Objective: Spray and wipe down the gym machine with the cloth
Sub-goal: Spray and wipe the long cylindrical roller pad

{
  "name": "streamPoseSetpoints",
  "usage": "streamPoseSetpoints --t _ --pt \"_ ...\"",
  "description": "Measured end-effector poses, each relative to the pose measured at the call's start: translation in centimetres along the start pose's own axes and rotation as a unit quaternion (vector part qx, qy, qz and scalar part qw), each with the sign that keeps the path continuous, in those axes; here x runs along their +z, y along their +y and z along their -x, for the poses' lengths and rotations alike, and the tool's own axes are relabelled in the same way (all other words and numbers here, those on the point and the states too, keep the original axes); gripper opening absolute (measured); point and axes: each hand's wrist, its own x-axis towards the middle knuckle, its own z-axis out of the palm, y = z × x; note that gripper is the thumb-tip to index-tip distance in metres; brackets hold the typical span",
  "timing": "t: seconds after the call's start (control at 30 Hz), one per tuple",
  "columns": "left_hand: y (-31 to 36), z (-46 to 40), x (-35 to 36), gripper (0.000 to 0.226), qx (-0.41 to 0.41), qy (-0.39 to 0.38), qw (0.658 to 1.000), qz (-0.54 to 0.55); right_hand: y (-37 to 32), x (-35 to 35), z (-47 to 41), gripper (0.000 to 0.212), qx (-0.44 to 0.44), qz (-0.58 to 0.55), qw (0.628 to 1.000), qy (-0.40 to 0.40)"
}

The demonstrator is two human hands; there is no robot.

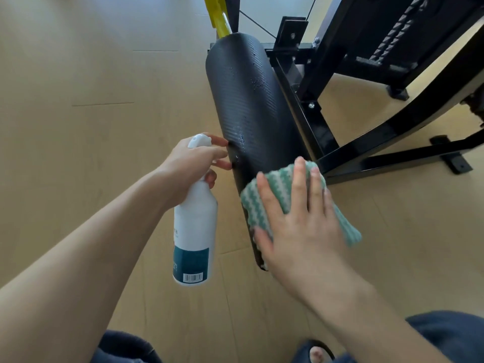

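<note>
A long black textured roller pad (246, 100) of the gym machine runs from the top centre toward me, with droplets of spray on its surface. My left hand (193, 163) grips a white spray bottle (195, 231) by its neck, nozzle close to the pad's left side, bottle hanging down. My right hand (298, 226) lies flat with straight fingers on a green-and-white striped cloth (275, 189), pressing it onto the near end of the pad. The pad's near tip is hidden under the cloth and hand.
The machine's black steel frame (392, 132) with bolts and floor feet stands to the right of the pad. A yellow part (218, 17) sticks up at the top. Light wooden floor (91, 100) spreads to the left. My knees and one sandalled foot (318, 353) show at the bottom.
</note>
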Motion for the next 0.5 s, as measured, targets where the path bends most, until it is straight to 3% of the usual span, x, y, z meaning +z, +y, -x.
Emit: streamPoseSetpoints --t 0.27,0.37,0.5 --pt "-0.1 0.0 0.1 0.019 0.013 -0.004 1.0 0.0 -1.1 -2.6 -15.4 0.07 0.008 0.008 1.0 -0.021" --pt "-0.1 0.2 -0.1 0.021 0.017 -0.001 1.0 -0.003 -0.9 -2.2 -13.7 0.075 0.008 0.002 1.0 -0.015" --pt "-0.1 0.0 -0.4 0.022 0.018 -0.005 1.0 -0.012 -0.1 -0.7 -4.7 0.088 0.004 -0.018 1.0 0.012"
